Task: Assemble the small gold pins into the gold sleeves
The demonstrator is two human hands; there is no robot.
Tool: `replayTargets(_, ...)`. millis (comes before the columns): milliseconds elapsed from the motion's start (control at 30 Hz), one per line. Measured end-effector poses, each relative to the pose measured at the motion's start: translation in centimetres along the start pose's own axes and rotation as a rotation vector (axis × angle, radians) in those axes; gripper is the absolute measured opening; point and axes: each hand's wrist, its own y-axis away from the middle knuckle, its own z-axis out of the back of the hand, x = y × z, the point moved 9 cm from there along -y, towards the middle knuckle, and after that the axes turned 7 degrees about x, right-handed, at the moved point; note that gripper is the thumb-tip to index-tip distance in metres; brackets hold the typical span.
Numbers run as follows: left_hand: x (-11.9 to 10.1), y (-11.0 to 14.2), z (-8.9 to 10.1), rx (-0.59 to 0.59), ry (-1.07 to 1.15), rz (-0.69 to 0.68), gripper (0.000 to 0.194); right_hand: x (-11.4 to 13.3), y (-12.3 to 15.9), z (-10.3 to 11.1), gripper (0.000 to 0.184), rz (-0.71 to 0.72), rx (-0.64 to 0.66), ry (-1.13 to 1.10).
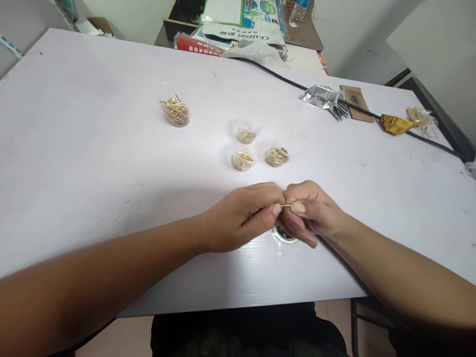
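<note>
A thin brass-coloured pin (285, 205) spans the small gap between my two hands, level with the thumbs. My left hand (253, 213) pinches one end between thumb and curled fingers. The other end sits under the thumb of my right hand (308, 210), whose lower fingers hang loosely below. Beneath the hands a round dark thing with a pale rim (286, 235) shows in part; the right fingers cover much of it. Beyond the hands stand three small clear cups of brass pins: a left front one (242, 161), a right one (277, 156) and a back one (246, 136).
A larger clear container of brass pins (176, 112) stands farther left on the white table (92, 124). A black cable (275, 74) crosses the back right, past silver foil (323, 96), a cardboard piece (356, 103) and a gold foil packet (394, 124). Bags (243, 32) lie behind the table.
</note>
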Motion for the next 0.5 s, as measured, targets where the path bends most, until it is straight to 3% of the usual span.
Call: replayTargets(500, 0.30, 0.10, -0.02, -0.013, -0.034, 0.016, 0.018, -0.39, -0.05, 0.17, 0.036, -0.046, -0.025, -0.059)
